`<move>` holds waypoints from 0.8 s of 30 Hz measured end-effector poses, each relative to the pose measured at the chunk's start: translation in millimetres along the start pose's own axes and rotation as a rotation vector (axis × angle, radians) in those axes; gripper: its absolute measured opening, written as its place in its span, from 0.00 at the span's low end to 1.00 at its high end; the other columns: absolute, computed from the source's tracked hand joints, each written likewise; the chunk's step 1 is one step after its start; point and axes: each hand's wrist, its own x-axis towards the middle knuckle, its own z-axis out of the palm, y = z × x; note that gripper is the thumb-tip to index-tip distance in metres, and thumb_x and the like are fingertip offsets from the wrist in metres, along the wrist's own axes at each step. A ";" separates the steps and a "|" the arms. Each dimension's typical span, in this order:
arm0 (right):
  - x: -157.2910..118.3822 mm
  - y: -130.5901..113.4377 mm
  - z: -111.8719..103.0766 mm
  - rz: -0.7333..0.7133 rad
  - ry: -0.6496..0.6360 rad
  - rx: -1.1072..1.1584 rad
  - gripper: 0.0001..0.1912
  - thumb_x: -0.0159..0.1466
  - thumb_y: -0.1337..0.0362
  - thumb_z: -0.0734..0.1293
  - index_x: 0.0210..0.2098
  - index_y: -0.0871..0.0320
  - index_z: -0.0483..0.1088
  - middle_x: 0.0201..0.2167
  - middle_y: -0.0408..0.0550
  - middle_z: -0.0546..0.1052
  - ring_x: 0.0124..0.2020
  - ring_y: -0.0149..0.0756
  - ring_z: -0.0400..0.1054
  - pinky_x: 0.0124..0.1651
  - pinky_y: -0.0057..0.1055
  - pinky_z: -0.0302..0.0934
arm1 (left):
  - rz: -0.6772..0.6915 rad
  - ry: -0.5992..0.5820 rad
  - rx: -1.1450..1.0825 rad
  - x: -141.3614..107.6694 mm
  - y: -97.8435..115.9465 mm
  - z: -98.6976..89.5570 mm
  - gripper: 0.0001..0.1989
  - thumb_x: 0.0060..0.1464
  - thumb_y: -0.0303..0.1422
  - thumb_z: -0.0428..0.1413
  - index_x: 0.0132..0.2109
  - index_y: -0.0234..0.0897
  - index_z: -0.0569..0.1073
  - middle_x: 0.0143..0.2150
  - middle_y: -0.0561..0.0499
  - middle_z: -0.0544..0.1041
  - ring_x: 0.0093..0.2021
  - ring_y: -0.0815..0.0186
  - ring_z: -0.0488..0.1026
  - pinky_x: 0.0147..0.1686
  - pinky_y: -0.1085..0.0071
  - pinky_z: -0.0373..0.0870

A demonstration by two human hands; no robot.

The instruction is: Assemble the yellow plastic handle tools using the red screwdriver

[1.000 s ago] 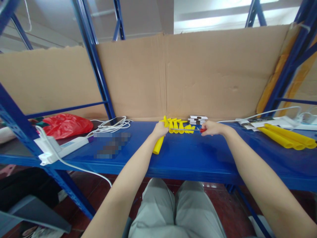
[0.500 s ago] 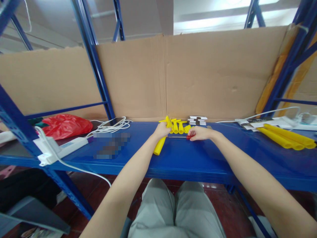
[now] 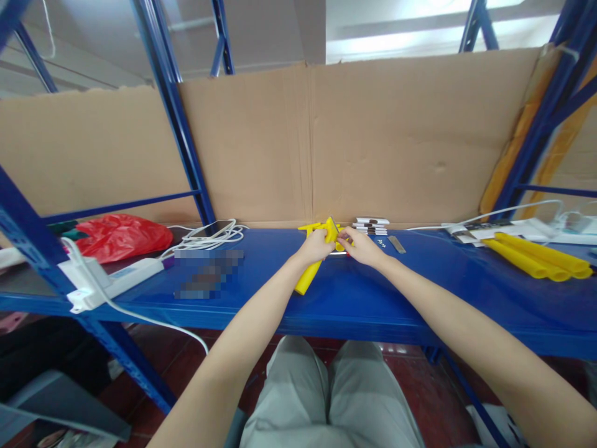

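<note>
My left hand [image 3: 318,246] is wrapped round a yellow plastic handle [image 3: 306,280], a tube whose wider head [image 3: 331,230] sticks up above my fist. Against that head, the fingers of my right hand [image 3: 357,244] are pinched together. A thin greyish edge shows at the head beside these fingertips, but I cannot make out what they hold. Under my right hand lies a screwdriver on the shelf; its shaft and a bit of its red handle [image 3: 348,254] show. More yellow pieces [image 3: 308,228] lie behind my hands, partly hidden.
Small white packets [image 3: 371,225] are stacked at the back, near tiny bright parts [image 3: 381,243] and a flat grey metal strip [image 3: 397,244]. Yellow tubes [image 3: 536,258] lie on the right. A white power strip [image 3: 125,277], coiled cable [image 3: 212,235] and red bag [image 3: 124,238] are on the left.
My right hand has let go of the screwdriver and moved up and left to the yellow handle's head. The handle has shifted slightly right in my left hand. The metal strip is now uncovered.
</note>
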 end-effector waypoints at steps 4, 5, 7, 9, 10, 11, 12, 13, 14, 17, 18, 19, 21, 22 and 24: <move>0.0 4.6 1.2 -0.025 0.027 -0.026 0.03 0.62 0.70 0.59 0.34 0.58 0.64 0.35 0.51 0.75 0.32 0.35 0.69 0.36 0.30 0.61 | 0.013 -0.009 0.016 -0.4 0.9 -0.3 0.04 0.51 0.24 0.52 0.33 0.28 0.72 0.22 0.52 0.72 0.18 0.71 0.66 0.20 0.77 0.60; 0.0 5.3 1.0 -0.036 0.030 -0.036 0.04 0.62 0.70 0.59 0.33 0.58 0.64 0.34 0.51 0.75 0.32 0.35 0.68 0.36 0.30 0.61 | 0.012 -0.010 0.023 -0.5 1.1 -0.5 0.04 0.51 0.24 0.52 0.33 0.28 0.72 0.22 0.52 0.71 0.18 0.72 0.66 0.20 0.77 0.60; 0.2 6.3 0.4 -0.053 0.032 -0.060 0.04 0.62 0.70 0.58 0.33 0.57 0.63 0.33 0.50 0.75 0.32 0.35 0.68 0.36 0.30 0.61 | 0.014 -0.012 0.035 -0.8 1.4 -0.8 0.04 0.51 0.24 0.52 0.33 0.28 0.71 0.22 0.52 0.71 0.18 0.72 0.66 0.20 0.77 0.60; 0.5 6.5 -0.2 -0.063 0.028 -0.086 0.04 0.62 0.70 0.58 0.32 0.57 0.63 0.33 0.51 0.74 0.32 0.35 0.68 0.36 0.31 0.60 | 0.027 -0.013 0.042 -1.0 1.8 -0.9 0.04 0.51 0.24 0.52 0.32 0.28 0.71 0.22 0.52 0.71 0.20 0.71 0.67 0.22 0.77 0.62; 0.7 6.3 -0.6 -0.064 0.024 -0.098 0.05 0.62 0.70 0.58 0.32 0.57 0.63 0.33 0.51 0.74 0.32 0.36 0.68 0.36 0.31 0.60 | 0.033 -0.013 0.044 -1.1 2.0 -1.0 0.04 0.51 0.24 0.52 0.32 0.28 0.71 0.23 0.52 0.71 0.20 0.71 0.67 0.23 0.76 0.62; 0.8 6.2 -1.0 -0.063 0.019 -0.109 0.05 0.62 0.70 0.57 0.32 0.57 0.63 0.32 0.51 0.74 0.32 0.36 0.68 0.37 0.31 0.60 | 0.037 -0.014 0.045 -1.3 2.2 -0.9 0.04 0.50 0.24 0.52 0.32 0.28 0.72 0.23 0.51 0.72 0.21 0.70 0.68 0.23 0.76 0.63; 0.8 5.9 -1.4 -0.061 0.014 -0.119 0.05 0.62 0.71 0.57 0.32 0.57 0.63 0.32 0.51 0.74 0.32 0.36 0.68 0.37 0.31 0.60 | 0.038 -0.016 0.045 -1.6 2.5 -0.9 0.04 0.50 0.24 0.52 0.31 0.28 0.72 0.23 0.51 0.72 0.22 0.70 0.69 0.24 0.76 0.64; 0.7 5.6 -1.9 -0.059 0.007 -0.128 0.05 0.62 0.71 0.57 0.32 0.57 0.63 0.33 0.52 0.74 0.32 0.36 0.68 0.37 0.31 0.59 | 0.037 -0.018 0.046 -1.8 2.9 -0.8 0.04 0.50 0.24 0.52 0.31 0.28 0.72 0.23 0.51 0.72 0.22 0.70 0.69 0.25 0.75 0.64; 0.5 5.3 -2.4 -0.058 0.002 -0.136 0.06 0.62 0.71 0.57 0.33 0.58 0.63 0.33 0.52 0.74 0.32 0.36 0.68 0.37 0.31 0.59 | 0.034 -0.020 0.046 -2.0 3.2 -0.6 0.05 0.50 0.24 0.52 0.31 0.28 0.72 0.23 0.50 0.72 0.22 0.69 0.69 0.25 0.75 0.64; -0.8 3.8 -3.9 -0.058 -0.015 -0.156 0.06 0.62 0.70 0.56 0.34 0.58 0.64 0.33 0.53 0.74 0.31 0.36 0.67 0.35 0.30 0.59 | 0.020 -0.031 0.041 -1.4 3.2 -0.1 0.05 0.50 0.24 0.51 0.31 0.28 0.72 0.22 0.51 0.72 0.20 0.70 0.68 0.23 0.76 0.64; -1.3 3.0 -4.5 -0.061 -0.019 -0.164 0.06 0.63 0.70 0.56 0.34 0.58 0.64 0.33 0.53 0.74 0.30 0.35 0.67 0.35 0.30 0.59 | 0.019 -0.027 0.038 -0.7 2.4 -0.1 0.05 0.50 0.24 0.52 0.31 0.28 0.72 0.22 0.51 0.72 0.20 0.70 0.68 0.22 0.76 0.64; -1.7 2.3 -5.3 -0.066 -0.023 -0.174 0.06 0.63 0.70 0.56 0.34 0.58 0.64 0.32 0.52 0.74 0.30 0.35 0.67 0.34 0.30 0.58 | 0.023 -0.016 0.034 0.5 1.1 -0.3 0.05 0.50 0.24 0.52 0.31 0.29 0.72 0.22 0.51 0.72 0.20 0.70 0.68 0.23 0.76 0.64; -1.8 1.2 -7.8 -0.077 -0.023 -0.200 0.06 0.63 0.69 0.56 0.34 0.58 0.64 0.32 0.51 0.74 0.29 0.34 0.66 0.33 0.29 0.58 | 0.031 0.017 0.016 3.3 -3.0 -1.3 0.06 0.48 0.22 0.52 0.33 0.29 0.73 0.24 0.51 0.74 0.23 0.70 0.70 0.25 0.77 0.66; -1.3 1.5 -9.8 -0.079 -0.017 -0.214 0.07 0.63 0.69 0.56 0.34 0.58 0.65 0.32 0.51 0.74 0.30 0.35 0.67 0.34 0.29 0.58 | 0.029 0.036 -0.001 4.8 -5.6 -2.2 0.07 0.48 0.22 0.51 0.34 0.28 0.73 0.25 0.50 0.75 0.24 0.70 0.71 0.27 0.77 0.66; 0.3 4.8 -15.9 -0.050 0.014 -0.239 0.08 0.63 0.69 0.56 0.35 0.58 0.65 0.32 0.52 0.75 0.31 0.36 0.67 0.35 0.30 0.58 | 0.000 0.058 -0.041 7.2 -10.8 -4.3 0.09 0.48 0.21 0.50 0.36 0.28 0.74 0.27 0.49 0.76 0.26 0.69 0.72 0.28 0.76 0.68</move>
